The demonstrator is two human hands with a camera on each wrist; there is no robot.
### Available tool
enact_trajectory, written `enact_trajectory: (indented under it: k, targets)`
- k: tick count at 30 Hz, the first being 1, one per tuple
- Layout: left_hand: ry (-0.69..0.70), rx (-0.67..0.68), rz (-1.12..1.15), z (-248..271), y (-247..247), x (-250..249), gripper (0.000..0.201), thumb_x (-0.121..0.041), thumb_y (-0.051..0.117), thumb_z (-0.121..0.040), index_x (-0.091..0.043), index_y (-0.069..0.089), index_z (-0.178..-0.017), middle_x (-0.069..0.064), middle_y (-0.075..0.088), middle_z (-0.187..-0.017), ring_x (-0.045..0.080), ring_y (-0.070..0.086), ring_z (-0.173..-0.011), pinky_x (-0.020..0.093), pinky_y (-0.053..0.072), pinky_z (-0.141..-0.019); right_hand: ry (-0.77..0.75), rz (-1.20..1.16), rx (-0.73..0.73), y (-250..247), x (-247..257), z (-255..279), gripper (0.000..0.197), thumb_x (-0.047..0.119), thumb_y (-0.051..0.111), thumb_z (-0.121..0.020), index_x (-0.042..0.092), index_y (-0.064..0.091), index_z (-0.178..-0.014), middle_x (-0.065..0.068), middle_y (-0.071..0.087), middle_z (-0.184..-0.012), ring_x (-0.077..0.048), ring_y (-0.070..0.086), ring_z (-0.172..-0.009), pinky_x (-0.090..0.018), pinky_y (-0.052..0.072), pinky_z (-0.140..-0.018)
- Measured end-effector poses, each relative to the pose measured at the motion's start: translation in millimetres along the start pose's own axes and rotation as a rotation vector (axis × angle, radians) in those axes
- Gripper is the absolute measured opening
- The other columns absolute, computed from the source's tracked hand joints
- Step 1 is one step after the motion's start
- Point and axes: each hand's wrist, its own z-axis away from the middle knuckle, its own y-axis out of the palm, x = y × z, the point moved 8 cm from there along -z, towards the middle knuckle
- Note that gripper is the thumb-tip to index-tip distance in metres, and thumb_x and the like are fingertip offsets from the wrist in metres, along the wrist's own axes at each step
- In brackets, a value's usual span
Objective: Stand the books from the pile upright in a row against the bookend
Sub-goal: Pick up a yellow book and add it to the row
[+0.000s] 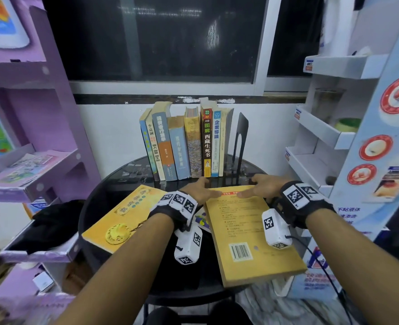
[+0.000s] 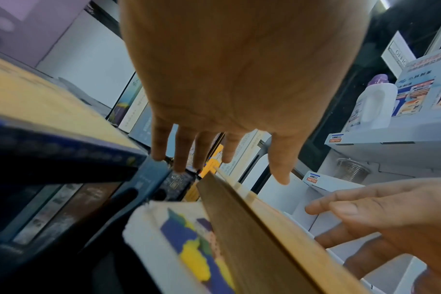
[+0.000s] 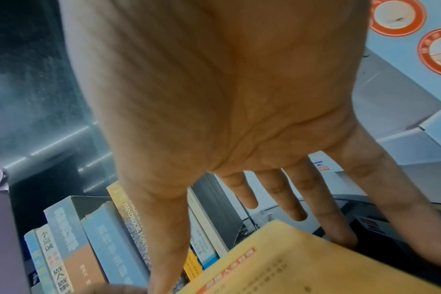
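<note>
Several books (image 1: 182, 146) stand upright in a row at the back of the round black table (image 1: 104, 202), against a black metal bookend (image 1: 240, 137) on their right. A yellow book (image 1: 247, 231) lies back cover up on a colourful white book (image 1: 201, 220). Both hands reach over its far edge. My left hand (image 1: 211, 187) has its thumb on the cover's far left corner, and its fingers (image 2: 181, 151) stretch straight past the edge. My right hand (image 1: 249, 186) lays its thumb on the red stripe, fingers (image 3: 300, 199) straight beyond the far edge. Another yellow book (image 1: 123, 216) lies flat to the left.
A purple shelf unit (image 1: 29, 179) stands close on the left and a white display rack (image 1: 315, 160) close on the right. Black cloth (image 1: 53, 221) lies on a box at the lower left. The held-over yellow book overhangs the table's near edge.
</note>
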Motion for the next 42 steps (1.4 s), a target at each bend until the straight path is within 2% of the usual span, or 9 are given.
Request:
enact_trajectory:
  k: [4, 8, 15, 20, 24, 27, 30, 38, 42]
  targets:
    - [-0.056, 0.041, -0.07, 1.2, 8.0, 4.4, 0.066, -0.052, 0.059, -0.087, -0.02, 0.037, -0.139, 0.006, 0.053, -0.131, 0.021, 0.052, -0.105, 0.031, 0.042, -0.086, 0.01, -0.04, 0.027, 7.4, -5.6, 3.0, 0.084, 0.054, 0.066, -0.082, 0.014, 0.031, -0.146, -0.006, 0.044, -0.144, -0.024, 0.047, -0.127, -0.037, 0.04, -0.102]
    - [-0.06, 0.038, -0.091, 3.5, 7.2, 0.2, 0.063, -0.048, 0.062, -0.087, -0.015, 0.04, -0.136, 0.007, 0.053, -0.132, 0.023, 0.053, -0.116, 0.032, 0.043, -0.091, 0.03, -0.084, 0.037, 11.2, -10.6, 3.3, 0.076, 0.044, 0.074, -0.079, 0.017, 0.037, -0.14, -0.004, 0.052, -0.134, -0.023, 0.052, -0.119, -0.036, 0.044, -0.098]
    - [-0.049, -0.035, -0.101, 1.1, 2.2, 0.3, 0.063, -0.045, 0.071, -0.081, -0.016, 0.045, -0.131, 0.005, 0.056, -0.129, 0.021, 0.054, -0.116, 0.034, 0.046, -0.096, 0.03, -0.093, 0.051, 15.2, -13.1, 1.1, 0.065, 0.028, 0.079, -0.077, 0.014, 0.045, -0.131, -0.001, 0.056, -0.112, -0.018, 0.053, -0.101, -0.033, 0.045, -0.084]
    - [-0.02, -0.085, -0.037, 1.8, -4.8, -6.6, 0.058, -0.035, 0.078, -0.077, -0.017, 0.048, -0.124, 0.004, 0.057, -0.121, 0.021, 0.056, -0.112, 0.035, 0.048, -0.094, 0.028, -0.128, 0.075, 15.4, -15.1, 2.5, 0.04, 0.023, 0.077, -0.08, 0.017, 0.05, -0.108, 0.006, 0.057, -0.088, -0.011, 0.054, -0.084, -0.026, 0.045, -0.073]
    - [0.003, -0.105, 0.034, 1.3, -9.1, -12.3, 0.056, -0.026, 0.08, -0.075, -0.017, 0.047, -0.119, 0.005, 0.057, -0.12, 0.023, 0.057, -0.109, 0.034, 0.051, -0.089, 0.026, -0.154, 0.062, 14.7, -15.5, -1.1, 0.061, 0.025, 0.082, -0.074, 0.015, 0.045, -0.122, 0.003, 0.059, -0.098, -0.016, 0.056, -0.095, -0.032, 0.048, -0.083]
    - [0.001, -0.104, 0.135, 1.5, -10.7, -14.3, 0.061, -0.021, 0.082, -0.074, -0.018, 0.045, -0.123, 0.005, 0.057, -0.12, 0.024, 0.058, -0.109, 0.041, 0.053, -0.091, 0.036, -0.165, 0.049, 12.0, -18.5, -3.7, 0.085, 0.03, 0.086, -0.068, 0.018, 0.036, -0.135, -0.002, 0.056, -0.12, -0.021, 0.055, -0.107, -0.039, 0.048, -0.095]
    - [-0.003, -0.103, 0.251, 1.8, -13.2, -14.8, 0.063, -0.016, 0.081, -0.074, -0.018, 0.044, -0.125, 0.005, 0.057, -0.121, 0.026, 0.057, -0.111, 0.046, 0.052, -0.093, 0.019, -0.183, 0.027, 5.3, -17.2, -2.6, 0.095, 0.031, 0.088, -0.064, 0.02, 0.031, -0.14, -0.003, 0.055, -0.125, -0.023, 0.055, -0.112, -0.044, 0.046, -0.099]
    - [0.024, -0.192, 0.642, 1.9, -39.7, -19.4, 0.063, -0.002, 0.077, -0.076, -0.008, 0.043, -0.128, 0.009, 0.061, -0.12, 0.029, 0.059, -0.112, 0.049, 0.05, -0.096, -0.108, -0.27, -0.156, -37.1, 1.6, 9.6, 0.104, 0.027, 0.083, -0.073, 0.025, 0.011, -0.149, -0.004, 0.052, -0.118, -0.024, 0.054, -0.102, -0.042, 0.049, -0.094]
    - [0.052, -0.209, 0.902, 1.9, -56.6, -23.1, 0.043, -0.001, 0.072, -0.08, -0.005, 0.054, -0.119, 0.015, 0.068, -0.115, 0.03, 0.066, -0.104, 0.051, 0.051, -0.094, -0.197, -0.33, -0.289, -60.8, 13.7, 15.9, 0.099, 0.026, 0.079, -0.078, 0.028, 0.011, -0.149, -0.003, 0.05, -0.117, -0.022, 0.051, -0.1, -0.034, 0.045, -0.082]
